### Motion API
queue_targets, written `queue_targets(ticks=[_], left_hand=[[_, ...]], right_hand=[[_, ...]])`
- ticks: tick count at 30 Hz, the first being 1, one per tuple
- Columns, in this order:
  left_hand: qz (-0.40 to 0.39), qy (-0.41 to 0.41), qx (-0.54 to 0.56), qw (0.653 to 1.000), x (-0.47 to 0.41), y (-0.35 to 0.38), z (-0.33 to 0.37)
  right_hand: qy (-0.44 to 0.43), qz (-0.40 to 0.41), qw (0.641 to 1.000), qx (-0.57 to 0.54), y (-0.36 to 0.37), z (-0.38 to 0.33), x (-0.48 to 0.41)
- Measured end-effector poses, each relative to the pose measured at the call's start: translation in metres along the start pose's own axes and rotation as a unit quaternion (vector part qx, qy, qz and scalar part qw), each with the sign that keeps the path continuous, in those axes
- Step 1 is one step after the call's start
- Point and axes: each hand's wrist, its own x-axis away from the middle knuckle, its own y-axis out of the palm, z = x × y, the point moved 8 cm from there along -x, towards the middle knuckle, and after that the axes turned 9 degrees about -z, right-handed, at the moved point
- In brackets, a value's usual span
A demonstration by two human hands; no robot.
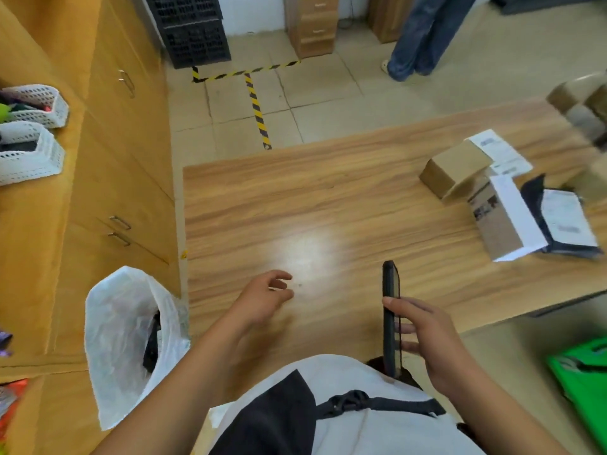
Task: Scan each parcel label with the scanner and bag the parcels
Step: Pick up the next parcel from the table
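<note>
R hand grips scanner, parcel labels unreadable

Black slab-shaped handheld scanner in the right grip. Tan streaked wood-grain counter beneath. Plain brown cardboard parcel ahead-right, white-labelled brown box beside. Milky white plastic bag left of the left grip. Yellow-and-black striped floor tape far ahead.

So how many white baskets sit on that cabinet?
2. The far basket and the near basket sit side by side at the left edge; others may be cut off.
</note>
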Motion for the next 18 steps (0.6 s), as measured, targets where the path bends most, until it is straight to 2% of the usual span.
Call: queue_targets(ticks=[7,12,18], left_hand=[[-0.078,0.037,-0.097,0.992,-0.051,0.105,0.102],[-0.136,0.052,-0.13,0.981,-0.084,0.195,0.172],[-0.103,0.054,-0.079,0.99,-0.134,0.303,0.254]], right_hand=[[-0.007,0.096,0.993,-0.068,-0.116,-0.009,0.015],[-0.018,0.133,0.986,-0.095,-0.191,-0.015,0.014],[-0.027,0.155,0.98,-0.121,-0.263,-0.02,0.002]])
